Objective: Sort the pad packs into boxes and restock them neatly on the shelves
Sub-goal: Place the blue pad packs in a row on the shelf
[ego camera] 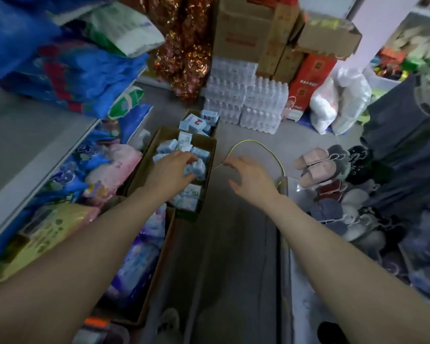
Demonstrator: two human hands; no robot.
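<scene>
Reaching down into the cardboard box (199, 142) on the floor, head view: my left hand (170, 170) lies on the pale blue pad packs (168, 146), fingers curled over the top of one pack (196, 170) near the box's right wall, the fingertips gripping it. My right hand (248, 175) hovers above the bare floor just right of the box, fingers spread and loosely bent, holding nothing.

Handling, as I judge it: the packs are small, light, soft bricks wrapped in film, so they should give a little under pressure and may slip against one another. The best hold is across the two broad faces, thumb on one side and fingers on the other; several could be taken in one hand if squeezed in a row. Nothing here looks fragile.

Appearance: each pack is a squarish block, light blue with white panels and small printed marks too blurred to read. They lie jumbled in the box, some upright, some tipped flat. A second, smaller box (193, 115) just beyond it holds more of the same packs, a few standing above its rim.

Surroundings: the shelves (35, 135) run along my left, loaded with large blue and pink bagged goods. A thin yellow cord (258, 145) loops on the floor beyond my right hand. Slippers (315, 165) lie to the right, and shrink-wrapped water bottles (246, 103) are stacked ahead.
</scene>
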